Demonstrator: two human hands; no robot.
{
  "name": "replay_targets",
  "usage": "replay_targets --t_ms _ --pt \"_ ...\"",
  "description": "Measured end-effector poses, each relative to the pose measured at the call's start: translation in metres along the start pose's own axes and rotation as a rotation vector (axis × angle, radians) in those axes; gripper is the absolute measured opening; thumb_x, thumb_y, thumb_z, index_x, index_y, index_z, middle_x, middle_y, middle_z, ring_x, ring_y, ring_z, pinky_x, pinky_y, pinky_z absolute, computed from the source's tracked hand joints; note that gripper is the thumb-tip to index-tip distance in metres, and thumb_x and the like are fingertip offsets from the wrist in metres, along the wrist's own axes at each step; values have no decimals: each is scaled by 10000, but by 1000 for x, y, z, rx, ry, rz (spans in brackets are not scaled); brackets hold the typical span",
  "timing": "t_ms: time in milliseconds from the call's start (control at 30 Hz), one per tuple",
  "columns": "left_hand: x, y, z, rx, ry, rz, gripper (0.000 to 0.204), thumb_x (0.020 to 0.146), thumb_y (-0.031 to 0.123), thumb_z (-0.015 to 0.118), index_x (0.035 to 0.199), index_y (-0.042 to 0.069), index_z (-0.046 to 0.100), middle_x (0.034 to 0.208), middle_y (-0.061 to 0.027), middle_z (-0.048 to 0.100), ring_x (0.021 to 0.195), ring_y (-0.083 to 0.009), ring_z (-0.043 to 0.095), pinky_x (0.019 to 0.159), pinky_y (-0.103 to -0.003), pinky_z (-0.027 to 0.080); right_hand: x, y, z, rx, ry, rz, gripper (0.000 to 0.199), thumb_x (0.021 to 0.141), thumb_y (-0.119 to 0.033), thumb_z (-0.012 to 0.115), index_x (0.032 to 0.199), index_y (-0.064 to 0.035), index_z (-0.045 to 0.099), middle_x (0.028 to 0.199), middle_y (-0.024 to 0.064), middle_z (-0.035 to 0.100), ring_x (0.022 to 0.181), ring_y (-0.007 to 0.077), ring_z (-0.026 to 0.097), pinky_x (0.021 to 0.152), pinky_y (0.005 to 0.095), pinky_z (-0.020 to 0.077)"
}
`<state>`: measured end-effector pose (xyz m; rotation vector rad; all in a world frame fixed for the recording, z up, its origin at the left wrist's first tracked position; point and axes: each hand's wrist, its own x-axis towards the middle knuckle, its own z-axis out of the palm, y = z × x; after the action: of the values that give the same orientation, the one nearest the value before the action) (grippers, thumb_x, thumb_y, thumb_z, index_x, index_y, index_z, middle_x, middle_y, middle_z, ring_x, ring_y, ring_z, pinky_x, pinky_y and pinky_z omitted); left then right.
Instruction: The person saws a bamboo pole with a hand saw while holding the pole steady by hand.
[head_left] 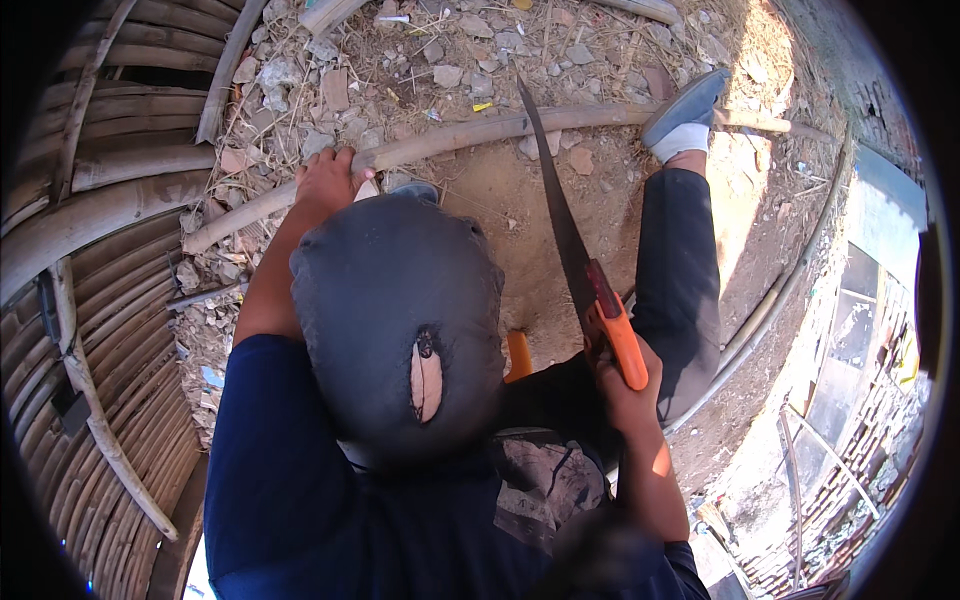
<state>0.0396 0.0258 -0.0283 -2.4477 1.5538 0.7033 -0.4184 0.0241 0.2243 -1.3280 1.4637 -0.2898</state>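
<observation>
A long bamboo pole (450, 140) lies across the rubble ahead of me. My left hand (328, 182) is closed over its left part, with the fingertips on the far side. In my right hand (634, 388) is a handsaw (562, 215), gripped by its orange handle. The dark blade points away from me and crosses over the pole near its middle; whether it touches the wood, I cannot tell. My bent left knee (400, 300), in torn dark trousers, fills the middle. Against the pole on the right is my grey shoe (685, 112).
Slatted bamboo panels (110, 370) stand on the left. Broken stones and dry straw (450, 60) cover the ground beyond the pole. An orange object (518, 356) shows partly behind my knee. Long thin poles (770, 305) run along the right, near a sunlit brick wall (850, 520).
</observation>
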Motion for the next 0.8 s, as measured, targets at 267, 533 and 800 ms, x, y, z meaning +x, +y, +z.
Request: replay_targets --t_ms 267,533,800 --pt "-9 1 -3 -29 16 -36 690 941 678 560 1438 201 525 1400 -156 534 1386 -375 450 1119 -614 298 -13 24 -4 9 84 -4 131 889 -37 594 987 31 646 859 44 643 771 97 587 728 268 496" --pt "-6 -3 -7 -29 -11 -43 674 945 681 554 1418 201 539 1391 -139 541 1392 -349 451 1119 -610 306 -11 9 2 124 132 45 159 868 -31 602 1002 44 642 849 45 639 775 117 592 739 280 496" --pt "-11 -1 -5 -32 45 4 656 948 625 589 1420 175 526 1366 -151 549 1348 -378 482 1095 -609 349 -32 18 -39 -150 110 -34 204 832 -57 632 1019 15 668 867 136 678 798 196 673 737 312 519"
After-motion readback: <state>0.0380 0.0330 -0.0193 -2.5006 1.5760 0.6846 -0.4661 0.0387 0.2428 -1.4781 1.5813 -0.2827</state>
